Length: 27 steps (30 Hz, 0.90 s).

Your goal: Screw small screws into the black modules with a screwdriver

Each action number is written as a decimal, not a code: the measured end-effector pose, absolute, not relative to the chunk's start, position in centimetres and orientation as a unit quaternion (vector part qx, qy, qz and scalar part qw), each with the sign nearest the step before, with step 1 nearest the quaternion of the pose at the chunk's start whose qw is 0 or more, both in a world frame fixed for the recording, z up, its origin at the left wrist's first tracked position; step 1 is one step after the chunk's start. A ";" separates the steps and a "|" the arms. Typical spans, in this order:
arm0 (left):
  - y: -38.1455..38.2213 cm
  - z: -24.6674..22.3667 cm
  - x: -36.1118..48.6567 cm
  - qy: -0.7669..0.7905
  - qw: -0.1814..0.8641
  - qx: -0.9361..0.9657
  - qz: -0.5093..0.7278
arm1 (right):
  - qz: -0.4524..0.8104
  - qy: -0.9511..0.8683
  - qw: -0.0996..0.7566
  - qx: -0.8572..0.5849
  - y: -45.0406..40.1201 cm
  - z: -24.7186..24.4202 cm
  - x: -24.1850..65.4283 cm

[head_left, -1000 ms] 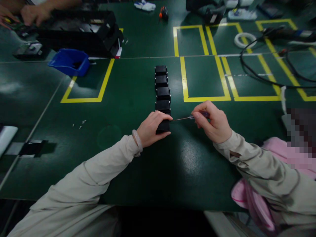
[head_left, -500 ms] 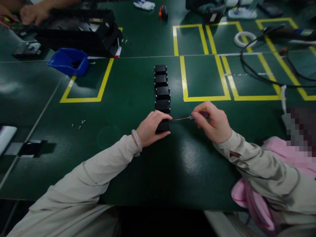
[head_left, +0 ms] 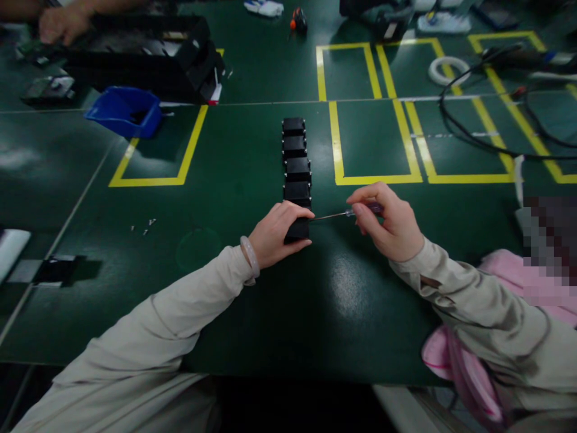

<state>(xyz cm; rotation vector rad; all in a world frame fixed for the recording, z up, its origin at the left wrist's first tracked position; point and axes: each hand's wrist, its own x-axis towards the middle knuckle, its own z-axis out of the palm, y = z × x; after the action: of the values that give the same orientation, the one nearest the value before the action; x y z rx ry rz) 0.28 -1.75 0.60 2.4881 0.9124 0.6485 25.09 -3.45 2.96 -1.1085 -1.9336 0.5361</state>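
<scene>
My left hand (head_left: 277, 234) grips the nearest black block (head_left: 297, 229) from its left side, thumb along the near edge and fingers over the far edge. Beyond it, several like black blocks (head_left: 297, 167) stand in a row leading away, with small shiny screws showing at their sides. In my right hand (head_left: 390, 219) is a screwdriver (head_left: 336, 214) with a clear handle, lying nearly level. Its tip meets the right side of the held block, close to my left fingertips; the exact contact point is too small to make out.
Loose screws (head_left: 149, 226) lie left of my left hand. A blue bin (head_left: 130, 113) and a black housing (head_left: 148, 57) stand at the far left, where another person's hand (head_left: 63, 25) works. Black cable (head_left: 469, 135) and a white ring (head_left: 449, 71) lie at the right.
The fingers of my right hand have shifted slightly on the screwdriver handle. My left hand and the blocks stay put. At the far left, the other person's hands have moved a little.
</scene>
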 end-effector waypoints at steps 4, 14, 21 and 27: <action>-1.8 0.7 0.3 0.328 0.205 0.893 0.231 | 0.215 -0.767 0.416 -0.439 -3.4 2.8 25.2; -1.8 0.7 0.3 0.327 0.203 0.893 0.232 | 0.223 -0.759 0.418 -0.448 -3.5 3.0 25.1; -1.7 0.6 0.3 0.334 0.205 0.892 0.227 | 0.218 -0.769 0.409 -0.441 -3.5 2.8 25.2; -1.8 0.5 0.3 0.337 0.207 0.891 0.224 | 0.221 -0.762 0.410 -0.450 -3.7 2.9 25.2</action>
<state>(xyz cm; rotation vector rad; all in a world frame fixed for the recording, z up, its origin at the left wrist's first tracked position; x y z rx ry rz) 0.29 -1.78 0.53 2.4806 0.9376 0.6251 25.16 -3.66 2.86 -1.1330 -1.9180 0.5560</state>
